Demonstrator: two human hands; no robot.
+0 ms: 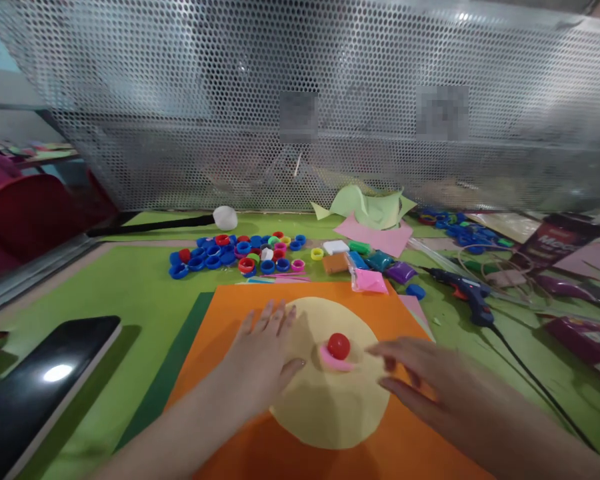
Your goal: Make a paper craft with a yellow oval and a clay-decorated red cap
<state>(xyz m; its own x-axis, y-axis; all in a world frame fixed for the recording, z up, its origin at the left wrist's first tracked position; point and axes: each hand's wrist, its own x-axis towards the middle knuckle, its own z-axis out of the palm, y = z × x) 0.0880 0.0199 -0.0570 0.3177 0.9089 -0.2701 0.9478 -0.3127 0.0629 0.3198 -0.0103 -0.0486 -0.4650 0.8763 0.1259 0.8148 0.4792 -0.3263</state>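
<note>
Nearest, at your left, a phone [45, 400] lies on the counter [135, 280]. Your left hand [260, 359] is palm down over the left side of a pale yellow circle [330, 413], fingers spread, gripping nothing. Your right hand [425, 377] hangs by the circle's right edge, thumb and fingers apart, nothing seen between them. The circle lies on an orange sheet [200, 353], with a dark green sheet [167, 373] poking out beneath at left.

Progress: circle set on orange, pink piece [333, 362] and red ball [339, 345] in place near its middle, the pink curving round the ball's near side. Fixed or just resting? Can't tell. Hands look like they're settling things; likely still under way, but what's left doesn't show.

Further out: pink packet [371, 281] at the sheet's far edge, loose bottle caps [213, 253] heaped left of it, glue gun [473, 297] off to the right, none on the circle. Behind those, crumpled pale green paper [365, 205], then a perforated metal panel [230, 80].
</note>
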